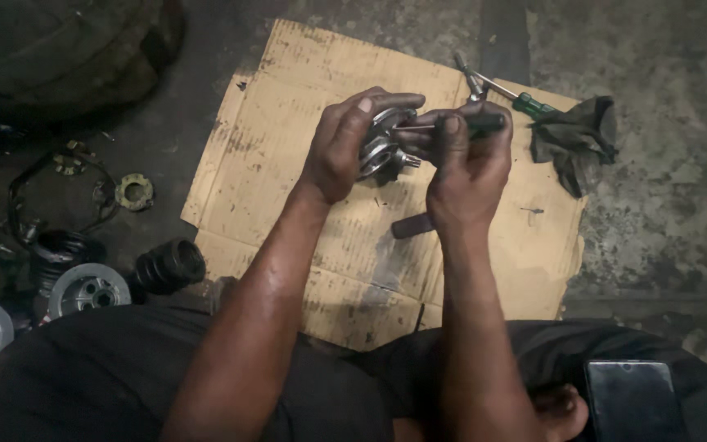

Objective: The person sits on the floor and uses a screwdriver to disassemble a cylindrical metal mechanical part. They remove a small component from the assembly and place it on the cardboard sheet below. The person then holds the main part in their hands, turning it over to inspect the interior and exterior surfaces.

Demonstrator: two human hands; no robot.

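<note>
**A:** so where's the part right now?

**B:** the round metal hub is clenched in my left hand, held above the cardboard sheet. My right hand at its 3 o'clock grips a dark-handled tool, tip on the hub.

**A:** and around it?

**B:** green-handled screwdriver and dark rag at 2 o'clock, rubber boot at 8.

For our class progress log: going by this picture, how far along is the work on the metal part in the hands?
Done: other parts lie stripped on the floor, like the rubber boot and round hub. In hand: the left hand holds a metal joint part while the right hand works a thin tool into it. Left: this part remains assembled; the green-handled screwdriver lies unused on the cardboard.
</note>
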